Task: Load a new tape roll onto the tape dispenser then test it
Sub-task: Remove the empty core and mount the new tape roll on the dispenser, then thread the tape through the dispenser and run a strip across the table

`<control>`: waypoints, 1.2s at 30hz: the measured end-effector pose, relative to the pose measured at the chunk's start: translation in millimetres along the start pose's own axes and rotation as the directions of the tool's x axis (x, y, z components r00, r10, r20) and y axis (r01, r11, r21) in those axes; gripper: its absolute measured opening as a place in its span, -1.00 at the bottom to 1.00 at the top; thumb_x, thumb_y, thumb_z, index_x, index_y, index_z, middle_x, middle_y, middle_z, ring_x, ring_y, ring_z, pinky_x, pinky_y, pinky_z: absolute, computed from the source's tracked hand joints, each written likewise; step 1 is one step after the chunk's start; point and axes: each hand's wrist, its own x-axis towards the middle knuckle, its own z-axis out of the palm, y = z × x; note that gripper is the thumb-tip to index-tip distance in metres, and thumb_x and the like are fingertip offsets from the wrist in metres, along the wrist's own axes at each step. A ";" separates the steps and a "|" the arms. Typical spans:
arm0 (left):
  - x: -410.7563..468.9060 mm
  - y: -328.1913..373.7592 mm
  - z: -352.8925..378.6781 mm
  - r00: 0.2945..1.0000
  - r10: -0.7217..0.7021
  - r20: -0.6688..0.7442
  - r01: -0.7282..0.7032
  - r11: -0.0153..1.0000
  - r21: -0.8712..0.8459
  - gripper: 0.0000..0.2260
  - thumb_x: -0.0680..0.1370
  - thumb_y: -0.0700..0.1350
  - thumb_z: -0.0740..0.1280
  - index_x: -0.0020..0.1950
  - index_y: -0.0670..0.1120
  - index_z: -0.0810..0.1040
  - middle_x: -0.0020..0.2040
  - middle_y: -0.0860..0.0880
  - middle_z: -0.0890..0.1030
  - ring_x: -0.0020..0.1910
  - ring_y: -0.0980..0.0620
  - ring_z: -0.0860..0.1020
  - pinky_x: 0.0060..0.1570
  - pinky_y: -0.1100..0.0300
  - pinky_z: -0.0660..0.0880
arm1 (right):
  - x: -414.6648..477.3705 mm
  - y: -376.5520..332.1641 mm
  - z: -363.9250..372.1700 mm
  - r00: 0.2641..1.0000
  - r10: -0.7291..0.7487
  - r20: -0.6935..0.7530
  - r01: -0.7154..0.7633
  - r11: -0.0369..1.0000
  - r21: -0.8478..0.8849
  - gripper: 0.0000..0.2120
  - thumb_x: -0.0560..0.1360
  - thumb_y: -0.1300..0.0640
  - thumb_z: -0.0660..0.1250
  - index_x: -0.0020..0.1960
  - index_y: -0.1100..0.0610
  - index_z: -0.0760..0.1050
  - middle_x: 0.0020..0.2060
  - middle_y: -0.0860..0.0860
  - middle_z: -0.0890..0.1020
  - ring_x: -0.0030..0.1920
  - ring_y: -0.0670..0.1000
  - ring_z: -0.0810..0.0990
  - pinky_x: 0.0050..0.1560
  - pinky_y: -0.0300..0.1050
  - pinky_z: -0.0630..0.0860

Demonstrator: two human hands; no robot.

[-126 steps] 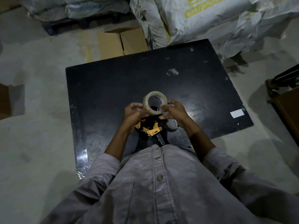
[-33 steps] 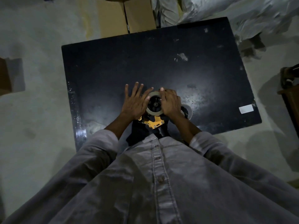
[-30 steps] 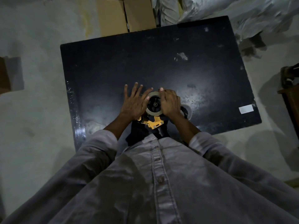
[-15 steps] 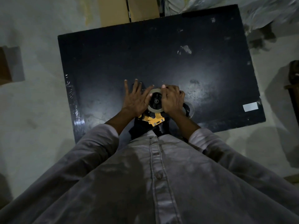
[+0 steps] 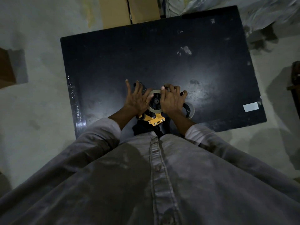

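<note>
1. Dim concrete floor surrounds a black surface (image 5: 162,51), with flattened cardboard (image 5: 129,8) beyond its far edge and a pale label (image 5: 250,106) near its right corner.

2. A few seconds ago both hands held the tape roll (image 5: 156,109) up in the air above the dispenser (image 5: 154,120). Now it sits down on the dispenser's black hub, directly between the two sets of fingers, and has stayed there for the past second.

3. My reading is that loading is nearly finished: the roll looks seated, while threading the free end and the test pull are not yet done.

4. Left hand (image 5: 137,99) lies flat just left of the roll, fingers (image 5: 128,86) spread wide and pointing away from the body, the thumb touching the roll's rim. It presses rather than grips.

5. Right hand (image 5: 170,101) covers the roll's right side, fingers curled together over the rim. Whether they pinch a loose tape end cannot be told.

6. Clear, pale tape forms a thin ring around a dark spoked hub. A yellow bracket shows just below the fingers, toward the body, with the black handle running under the shirt (image 5: 155,176).

7. Another roll (image 5: 190,110) lies flat on the surface just right of the right hand.
</note>
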 end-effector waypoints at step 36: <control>-112.9 25.8 89.2 0.714 -0.334 -0.616 -0.148 0.788 -0.598 -0.86 0.62 -0.01 0.60 0.15 0.01 0.85 -0.17 -0.02 0.68 -0.07 -0.15 0.58 -0.08 -0.01 0.51 | -126.6 51.3 -13.8 0.933 -0.357 0.049 0.358 0.934 -0.012 -0.27 0.51 -0.44 0.50 0.52 -0.03 0.54 0.24 0.06 0.63 0.34 0.19 0.56 0.37 0.30 0.30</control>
